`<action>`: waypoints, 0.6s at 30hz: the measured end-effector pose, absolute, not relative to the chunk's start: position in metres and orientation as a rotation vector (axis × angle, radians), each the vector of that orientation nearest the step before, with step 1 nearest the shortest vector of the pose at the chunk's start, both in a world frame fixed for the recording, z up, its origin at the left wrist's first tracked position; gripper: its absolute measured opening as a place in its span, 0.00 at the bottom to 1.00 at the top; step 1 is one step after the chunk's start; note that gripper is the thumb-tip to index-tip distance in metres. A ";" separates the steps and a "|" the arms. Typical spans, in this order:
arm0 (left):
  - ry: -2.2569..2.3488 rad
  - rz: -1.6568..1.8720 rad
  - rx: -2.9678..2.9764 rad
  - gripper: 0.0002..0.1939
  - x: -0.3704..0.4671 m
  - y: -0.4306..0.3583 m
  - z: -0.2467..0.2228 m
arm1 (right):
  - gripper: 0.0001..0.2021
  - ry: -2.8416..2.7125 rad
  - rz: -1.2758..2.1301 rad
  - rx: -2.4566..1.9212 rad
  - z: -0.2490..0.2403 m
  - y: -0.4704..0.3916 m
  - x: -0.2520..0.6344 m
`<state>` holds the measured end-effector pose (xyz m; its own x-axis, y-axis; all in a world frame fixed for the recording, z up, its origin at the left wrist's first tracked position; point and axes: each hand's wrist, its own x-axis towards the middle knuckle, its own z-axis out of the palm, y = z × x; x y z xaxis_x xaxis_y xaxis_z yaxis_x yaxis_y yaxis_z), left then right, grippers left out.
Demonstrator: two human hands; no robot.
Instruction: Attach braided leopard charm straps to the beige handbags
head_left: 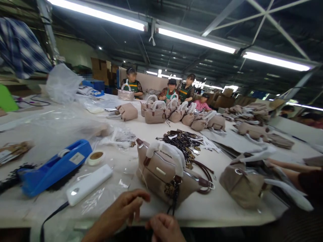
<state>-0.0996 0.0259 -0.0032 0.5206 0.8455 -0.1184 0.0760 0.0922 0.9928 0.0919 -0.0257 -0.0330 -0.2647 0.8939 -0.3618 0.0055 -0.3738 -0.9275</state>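
Observation:
A taupe handbag (157, 169) stands upright on the table in front of me, its handles (166, 151) wrapped in white padding. A leopard-patterned charm (169, 190) with black cords (174, 203) hangs from its front. My left hand (121, 211) is just left of the bag, fingers bent and apart, holding nothing visible. At the table's front edge, below the bag, my right hand (165, 228) is closed in a pinch. The cord ends reach down to it, but what lies between its fingertips is hidden.
A blue tape dispenser (58, 166), tape roll (96, 158) and white corded device (89, 185) lie left. Behind the bag are a pile of black charms (180, 143) and several bags (155, 116). At right, another person's arm (287, 168) reaches to a bag (242, 183).

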 end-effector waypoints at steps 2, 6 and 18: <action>0.819 0.637 1.325 0.26 -0.080 0.000 -0.001 | 0.34 -1.180 1.767 -1.283 -0.038 -0.034 0.089; 0.819 0.711 1.229 0.26 -0.046 -0.011 0.003 | 0.34 -1.253 1.784 -1.220 -0.038 -0.050 0.096; 0.754 0.390 1.513 0.24 -0.002 -0.024 0.007 | 0.28 -1.123 1.193 -1.437 0.015 -0.062 0.169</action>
<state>-0.0021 -0.0241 0.0070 0.7217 0.6625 -0.2008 0.2194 0.0562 0.9740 0.1691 -0.0624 0.0153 0.1116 0.9832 -0.1445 0.0846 -0.1543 -0.9844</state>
